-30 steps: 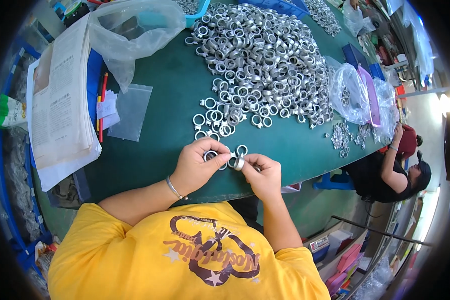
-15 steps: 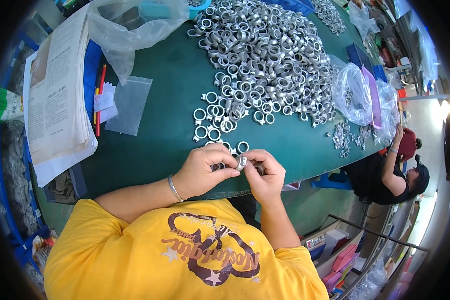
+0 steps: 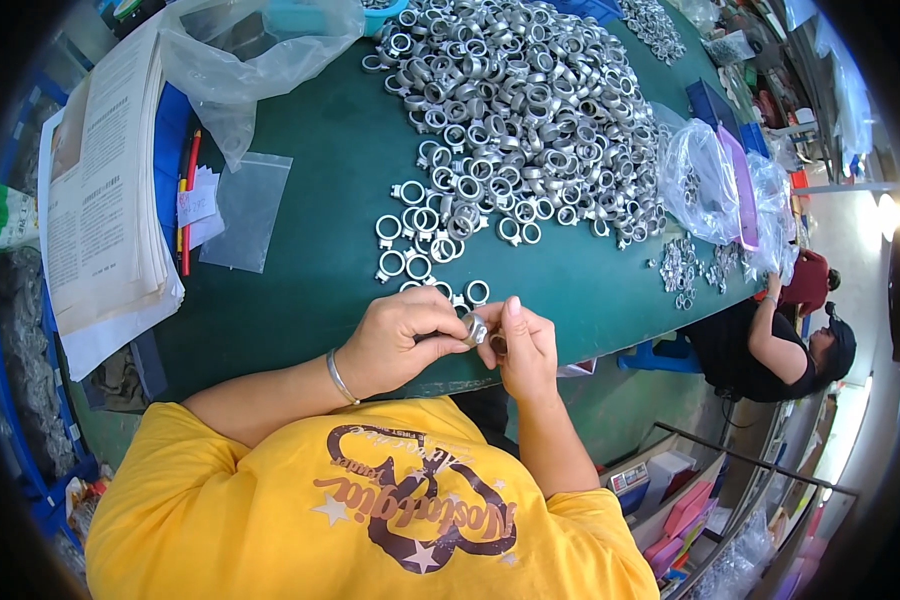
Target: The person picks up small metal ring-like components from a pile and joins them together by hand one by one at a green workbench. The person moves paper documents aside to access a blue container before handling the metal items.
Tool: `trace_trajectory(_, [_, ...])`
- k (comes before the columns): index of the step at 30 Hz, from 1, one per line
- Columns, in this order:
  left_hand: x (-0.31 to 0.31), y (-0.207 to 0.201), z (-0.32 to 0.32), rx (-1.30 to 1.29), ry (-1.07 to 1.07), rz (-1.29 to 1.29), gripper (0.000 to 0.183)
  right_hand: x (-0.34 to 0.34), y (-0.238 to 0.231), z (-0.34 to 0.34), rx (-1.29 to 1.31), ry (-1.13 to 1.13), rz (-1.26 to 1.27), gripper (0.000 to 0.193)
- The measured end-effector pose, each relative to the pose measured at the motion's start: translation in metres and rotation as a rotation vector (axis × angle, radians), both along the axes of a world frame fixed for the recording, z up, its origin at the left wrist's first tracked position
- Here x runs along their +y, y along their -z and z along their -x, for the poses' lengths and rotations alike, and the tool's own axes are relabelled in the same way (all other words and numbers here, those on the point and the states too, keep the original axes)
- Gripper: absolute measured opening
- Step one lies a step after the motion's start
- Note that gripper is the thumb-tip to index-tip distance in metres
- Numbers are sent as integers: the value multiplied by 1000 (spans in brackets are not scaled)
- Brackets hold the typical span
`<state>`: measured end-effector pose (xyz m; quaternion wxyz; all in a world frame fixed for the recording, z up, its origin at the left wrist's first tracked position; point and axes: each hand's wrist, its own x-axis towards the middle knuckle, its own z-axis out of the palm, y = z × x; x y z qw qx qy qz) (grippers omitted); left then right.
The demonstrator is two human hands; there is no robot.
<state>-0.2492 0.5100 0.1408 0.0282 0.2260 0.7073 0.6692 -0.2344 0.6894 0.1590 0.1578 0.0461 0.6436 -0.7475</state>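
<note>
Near the table's front edge, my left hand [image 3: 398,338] pinches a silver metal ring [image 3: 476,329] with a small lug between thumb and fingertips. My right hand [image 3: 526,352] is just to its right, fingers curled round another metal ring [image 3: 498,344], mostly hidden, with its thumb raised. The right fingertips are close to the left hand's ring; whether they touch it I cannot tell. Just beyond my hands lie a few loose rings [image 3: 477,292]. Farther off, a large heap of similar metal rings [image 3: 530,120] spreads over the green table [image 3: 320,220].
At left lie stacked papers [image 3: 100,190], a red pencil [image 3: 187,245] and a clear plastic bag [image 3: 255,215]. On the right are a plastic-wrapped pink tray [image 3: 740,190] and small metal parts [image 3: 680,268]. A co-worker in black [image 3: 760,350] sits at the table's right side.
My right hand has drawn slightly back from the ring in my left hand, and its thumb has lifted. The left hand keeps its pinch. The whole view has shifted a little.
</note>
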Motion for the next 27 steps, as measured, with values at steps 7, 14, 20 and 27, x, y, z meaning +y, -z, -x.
trace_trajectory(7, [1, 2, -1, 91, -6, 25, 17, 2, 3, -1, 45, -92, -13, 27])
trace_trajectory(14, [0, 2, -2, -361, -124, -162, 25, 7, 2, 9, 15, 142, 677, 23])
trace_trajectory(20, [-2, 4, 0, -394, -160, -158, 22, 3, 6, 29, 393, -13, -973, 12])
trace_trajectory(27, [0, 1, 0, -480, -106, -148, 12, -4, 2, 28, 632, 71, -754, 12])
